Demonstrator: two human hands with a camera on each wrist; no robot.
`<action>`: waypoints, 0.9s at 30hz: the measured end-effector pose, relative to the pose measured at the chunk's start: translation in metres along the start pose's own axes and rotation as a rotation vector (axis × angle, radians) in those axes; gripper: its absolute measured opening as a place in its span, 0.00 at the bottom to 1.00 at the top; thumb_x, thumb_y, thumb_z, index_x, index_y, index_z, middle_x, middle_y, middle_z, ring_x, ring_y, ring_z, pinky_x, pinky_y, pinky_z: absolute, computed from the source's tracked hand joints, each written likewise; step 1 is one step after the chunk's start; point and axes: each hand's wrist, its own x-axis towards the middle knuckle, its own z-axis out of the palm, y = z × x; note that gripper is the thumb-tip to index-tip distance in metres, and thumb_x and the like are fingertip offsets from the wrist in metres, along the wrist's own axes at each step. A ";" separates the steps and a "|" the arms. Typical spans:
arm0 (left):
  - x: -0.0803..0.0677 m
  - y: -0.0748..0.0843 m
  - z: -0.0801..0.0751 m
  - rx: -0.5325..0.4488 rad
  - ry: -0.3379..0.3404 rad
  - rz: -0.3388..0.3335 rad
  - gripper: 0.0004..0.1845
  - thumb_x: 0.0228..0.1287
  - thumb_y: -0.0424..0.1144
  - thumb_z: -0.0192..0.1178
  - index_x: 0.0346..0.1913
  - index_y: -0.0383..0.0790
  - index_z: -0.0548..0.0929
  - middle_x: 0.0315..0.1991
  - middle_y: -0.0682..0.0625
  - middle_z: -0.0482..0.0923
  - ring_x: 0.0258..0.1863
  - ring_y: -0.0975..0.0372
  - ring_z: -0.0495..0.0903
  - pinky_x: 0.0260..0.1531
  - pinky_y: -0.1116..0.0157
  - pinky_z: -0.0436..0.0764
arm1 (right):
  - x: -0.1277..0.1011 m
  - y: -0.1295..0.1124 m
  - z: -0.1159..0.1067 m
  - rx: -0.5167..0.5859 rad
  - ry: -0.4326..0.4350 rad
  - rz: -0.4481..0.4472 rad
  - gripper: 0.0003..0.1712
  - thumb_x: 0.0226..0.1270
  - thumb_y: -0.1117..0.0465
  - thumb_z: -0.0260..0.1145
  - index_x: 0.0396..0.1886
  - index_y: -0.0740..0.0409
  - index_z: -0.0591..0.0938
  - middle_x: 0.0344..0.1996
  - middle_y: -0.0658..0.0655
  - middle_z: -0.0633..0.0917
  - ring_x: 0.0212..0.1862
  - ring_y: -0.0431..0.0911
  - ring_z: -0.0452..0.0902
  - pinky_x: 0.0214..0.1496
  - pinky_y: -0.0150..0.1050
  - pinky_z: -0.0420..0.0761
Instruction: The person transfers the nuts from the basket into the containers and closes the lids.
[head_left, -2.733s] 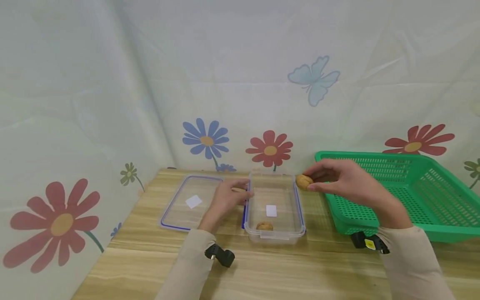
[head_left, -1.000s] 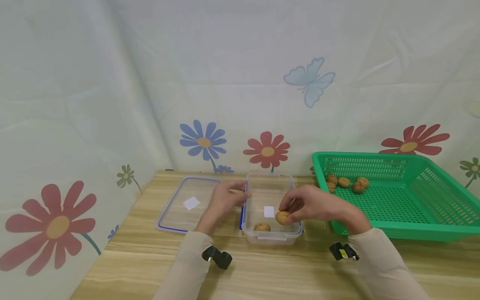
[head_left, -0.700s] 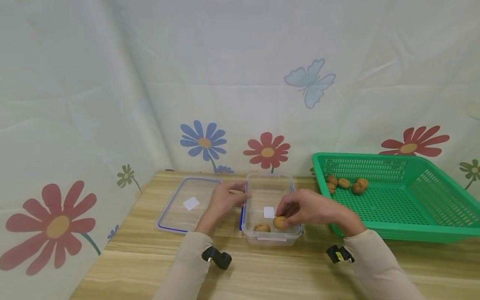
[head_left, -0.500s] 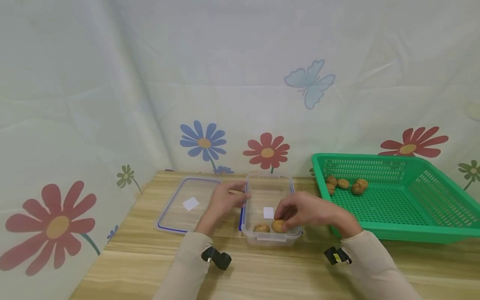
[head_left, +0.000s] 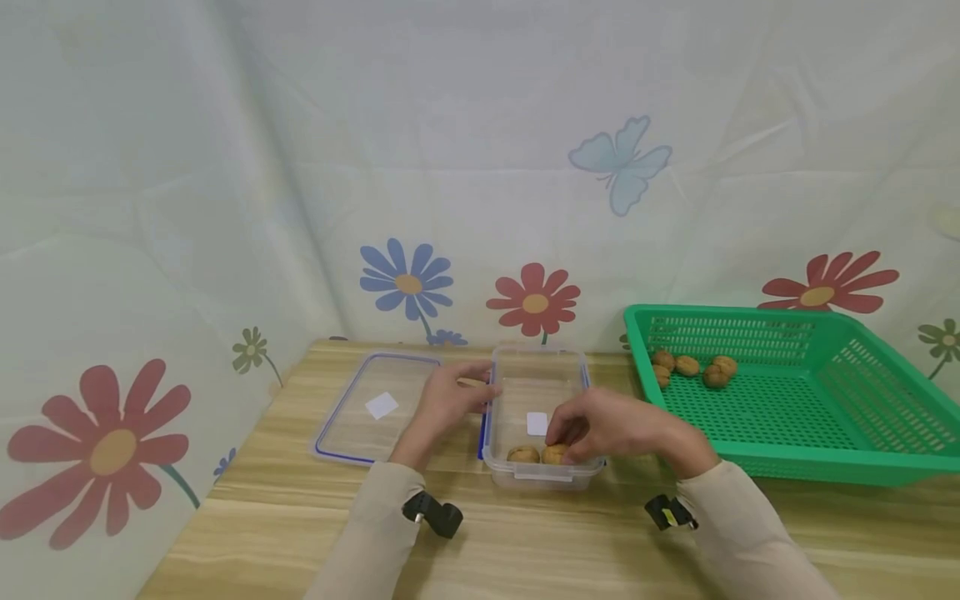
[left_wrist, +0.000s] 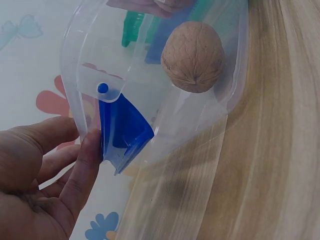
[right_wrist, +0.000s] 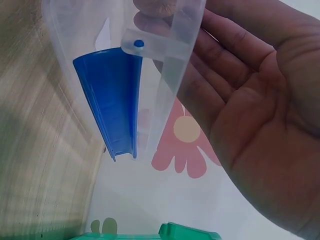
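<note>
Left hand (head_left: 448,400) braces the clear box (head_left: 543,475) by its side clip; right hand (head_left: 607,425) pinches a walnut (head_left: 556,454) inside, beside another walnut (head_left: 522,454).

Legible text, brands, numbers, signs: none. White label on the floor of the clear container (head_left: 537,423): blank as far as can be seen. White label on the lid (head_left: 381,406): likewise blank. Small yellow tag on the right wrist mount (head_left: 664,517): too small to read.
</note>
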 end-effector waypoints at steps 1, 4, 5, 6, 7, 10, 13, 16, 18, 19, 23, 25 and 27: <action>0.000 0.000 0.000 0.001 0.001 0.001 0.25 0.68 0.32 0.73 0.67 0.34 0.84 0.55 0.38 0.85 0.33 0.54 0.90 0.40 0.56 0.92 | 0.000 0.000 0.000 -0.006 0.000 0.000 0.10 0.65 0.69 0.79 0.44 0.57 0.90 0.40 0.46 0.89 0.43 0.38 0.85 0.51 0.33 0.88; 0.000 0.000 0.000 -0.006 0.001 -0.001 0.25 0.68 0.32 0.73 0.66 0.34 0.84 0.55 0.38 0.86 0.33 0.54 0.90 0.40 0.56 0.92 | 0.001 -0.001 0.002 -0.020 0.000 0.005 0.10 0.65 0.70 0.78 0.44 0.57 0.90 0.40 0.47 0.89 0.43 0.38 0.86 0.51 0.33 0.88; 0.000 0.000 0.000 -0.006 -0.001 0.003 0.25 0.68 0.32 0.73 0.66 0.33 0.84 0.55 0.37 0.86 0.33 0.54 0.90 0.40 0.56 0.92 | 0.001 -0.001 0.002 -0.025 0.000 0.009 0.10 0.65 0.70 0.78 0.44 0.57 0.90 0.41 0.47 0.89 0.43 0.38 0.86 0.51 0.33 0.88; 0.000 0.000 0.001 -0.007 -0.003 0.006 0.25 0.68 0.32 0.73 0.66 0.33 0.84 0.55 0.37 0.85 0.33 0.54 0.90 0.40 0.56 0.92 | 0.001 -0.002 0.002 -0.027 0.000 0.014 0.10 0.65 0.70 0.78 0.44 0.57 0.91 0.41 0.47 0.89 0.43 0.38 0.86 0.51 0.33 0.88; 0.000 0.000 0.001 -0.010 -0.003 0.005 0.25 0.68 0.31 0.73 0.66 0.33 0.84 0.55 0.37 0.86 0.33 0.54 0.90 0.40 0.55 0.92 | 0.001 -0.002 0.003 -0.030 0.001 0.020 0.10 0.65 0.69 0.78 0.44 0.56 0.91 0.41 0.46 0.89 0.43 0.38 0.85 0.51 0.33 0.88; 0.000 0.000 0.001 -0.010 -0.001 0.007 0.25 0.68 0.32 0.73 0.66 0.33 0.84 0.54 0.37 0.86 0.33 0.54 0.90 0.40 0.56 0.92 | 0.002 -0.002 0.003 -0.033 0.001 0.032 0.10 0.65 0.69 0.79 0.44 0.55 0.91 0.41 0.46 0.89 0.43 0.38 0.85 0.51 0.34 0.88; 0.000 0.000 0.000 -0.016 0.001 0.002 0.25 0.68 0.32 0.74 0.66 0.34 0.84 0.54 0.38 0.86 0.33 0.54 0.90 0.41 0.55 0.92 | 0.002 -0.002 0.003 -0.035 0.002 0.035 0.10 0.65 0.69 0.78 0.44 0.56 0.91 0.41 0.47 0.89 0.42 0.38 0.85 0.50 0.34 0.88; -0.001 0.000 -0.001 -0.016 -0.002 0.004 0.25 0.68 0.32 0.73 0.66 0.33 0.84 0.55 0.38 0.86 0.34 0.54 0.90 0.41 0.54 0.92 | 0.002 -0.002 0.004 -0.030 0.002 0.031 0.09 0.65 0.70 0.78 0.43 0.56 0.90 0.41 0.48 0.90 0.42 0.38 0.85 0.50 0.34 0.88; 0.000 0.001 -0.001 -0.017 -0.004 0.002 0.25 0.68 0.32 0.73 0.67 0.33 0.84 0.55 0.38 0.86 0.34 0.54 0.91 0.41 0.55 0.92 | 0.002 -0.002 0.004 -0.023 0.002 0.029 0.09 0.65 0.70 0.78 0.44 0.57 0.90 0.41 0.49 0.90 0.42 0.38 0.85 0.49 0.34 0.88; 0.000 0.001 -0.001 -0.016 -0.004 0.001 0.25 0.68 0.32 0.73 0.66 0.33 0.84 0.55 0.38 0.86 0.34 0.54 0.91 0.40 0.55 0.92 | 0.002 -0.001 0.003 -0.020 0.003 0.028 0.09 0.66 0.70 0.78 0.44 0.57 0.90 0.41 0.49 0.90 0.42 0.38 0.85 0.49 0.33 0.88; 0.000 0.001 -0.001 -0.020 -0.003 -0.002 0.25 0.68 0.31 0.73 0.66 0.33 0.84 0.55 0.37 0.86 0.34 0.53 0.91 0.40 0.56 0.92 | 0.002 0.000 0.003 -0.006 0.007 0.028 0.09 0.66 0.69 0.78 0.44 0.58 0.90 0.40 0.50 0.90 0.41 0.39 0.85 0.49 0.34 0.88; -0.001 0.001 0.000 -0.020 -0.003 -0.005 0.25 0.68 0.32 0.73 0.66 0.33 0.84 0.55 0.37 0.86 0.34 0.53 0.91 0.40 0.56 0.92 | 0.002 0.000 0.003 -0.001 0.013 0.037 0.09 0.66 0.68 0.78 0.45 0.59 0.90 0.40 0.51 0.90 0.41 0.40 0.86 0.49 0.34 0.89; -0.001 0.001 0.000 -0.019 -0.004 -0.007 0.25 0.68 0.32 0.73 0.66 0.33 0.84 0.55 0.38 0.86 0.34 0.53 0.91 0.40 0.56 0.92 | 0.001 0.000 0.002 0.004 0.023 0.049 0.10 0.66 0.66 0.78 0.46 0.59 0.90 0.40 0.51 0.90 0.41 0.40 0.86 0.49 0.35 0.89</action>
